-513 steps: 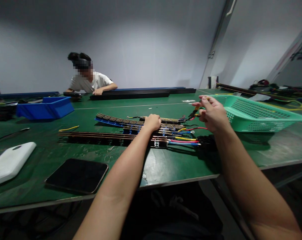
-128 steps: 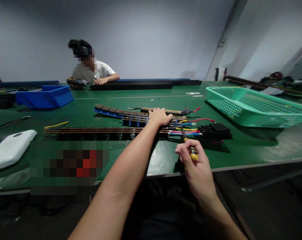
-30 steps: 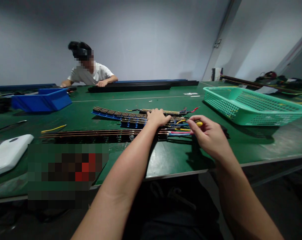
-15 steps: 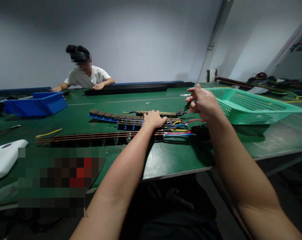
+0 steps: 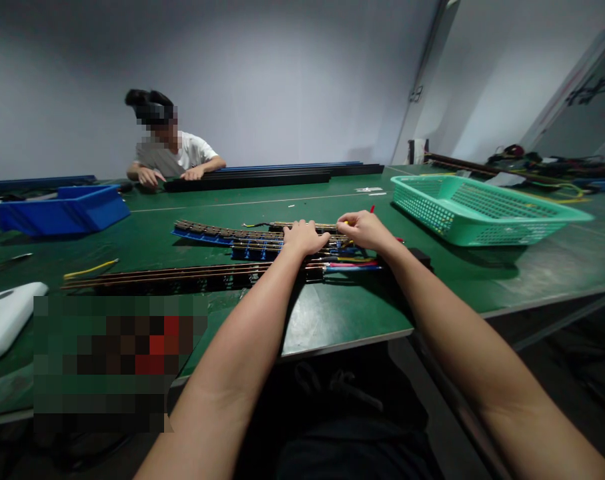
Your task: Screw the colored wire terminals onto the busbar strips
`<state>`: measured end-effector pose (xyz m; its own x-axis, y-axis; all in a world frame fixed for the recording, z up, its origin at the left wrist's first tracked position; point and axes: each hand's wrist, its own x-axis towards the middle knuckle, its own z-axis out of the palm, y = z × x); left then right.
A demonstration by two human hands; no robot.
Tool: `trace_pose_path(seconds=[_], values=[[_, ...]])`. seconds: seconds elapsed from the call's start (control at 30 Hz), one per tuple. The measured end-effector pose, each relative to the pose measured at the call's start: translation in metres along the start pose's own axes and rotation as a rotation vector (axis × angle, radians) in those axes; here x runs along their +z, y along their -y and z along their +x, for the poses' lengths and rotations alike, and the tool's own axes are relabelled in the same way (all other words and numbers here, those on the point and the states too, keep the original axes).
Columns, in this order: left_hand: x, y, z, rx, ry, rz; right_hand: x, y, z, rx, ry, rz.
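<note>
Fingers spread, my left hand (image 5: 303, 239) lies flat on the middle strips. My right hand (image 5: 363, 230) is closed in a pinch at the right end of these strips, on a yellow wire as far as can be seen; a red tip sticks up above its fingers. The blue strip (image 5: 207, 233) with metal rods curves off to the left. Nearer the front edge lies a long black strip (image 5: 217, 277) with copper-coloured rods, and coloured wires (image 5: 352, 265) come out of its right end.
A green basket (image 5: 502, 223) is at the right, a blue bin (image 5: 67, 210) at the left. Across the green table (image 5: 322, 313), a person in a white shirt (image 5: 182, 157) handles black bars (image 5: 252, 179). A white object (image 5: 9, 317) lies at the left edge.
My right hand has come down and left from the air by the basket to the strips' wire ends, and its fingers have closed. My left hand stays on the strips.
</note>
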<state>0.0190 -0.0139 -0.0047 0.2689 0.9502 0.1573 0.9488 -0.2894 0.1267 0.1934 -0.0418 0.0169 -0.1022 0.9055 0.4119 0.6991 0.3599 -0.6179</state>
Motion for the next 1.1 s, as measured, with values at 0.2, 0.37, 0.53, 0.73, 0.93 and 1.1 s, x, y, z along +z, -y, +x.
trace_pose_path(seconds=[0.2, 0.37, 0.53, 0.73, 0.93, 1.1], values=[[0.002, 0.0, 0.001, 0.001, -0.015, 0.001, 0.007, 0.002, -0.007, -0.066, 0.048, -0.091], [0.002, 0.0, 0.0, 0.01, -0.017, -0.012, 0.014, 0.001, -0.008, -0.022, -0.019, -0.001], [0.0, 0.0, -0.001, 0.049, -0.006, -0.038, 0.018, 0.002, -0.002, 0.147, -0.19, 0.262], [0.0, 0.0, 0.001, 0.053, -0.01, -0.04, 0.006, 0.005, 0.004, 0.414, -0.516, 0.651], [-0.001, 0.0, 0.0, 0.04, -0.01, -0.058, -0.003, 0.027, -0.003, 0.535, -0.681, 1.027], [-0.002, -0.001, -0.001, 0.038, 0.001, -0.065, 0.014, 0.055, -0.046, 0.288, -0.489, 0.946]])
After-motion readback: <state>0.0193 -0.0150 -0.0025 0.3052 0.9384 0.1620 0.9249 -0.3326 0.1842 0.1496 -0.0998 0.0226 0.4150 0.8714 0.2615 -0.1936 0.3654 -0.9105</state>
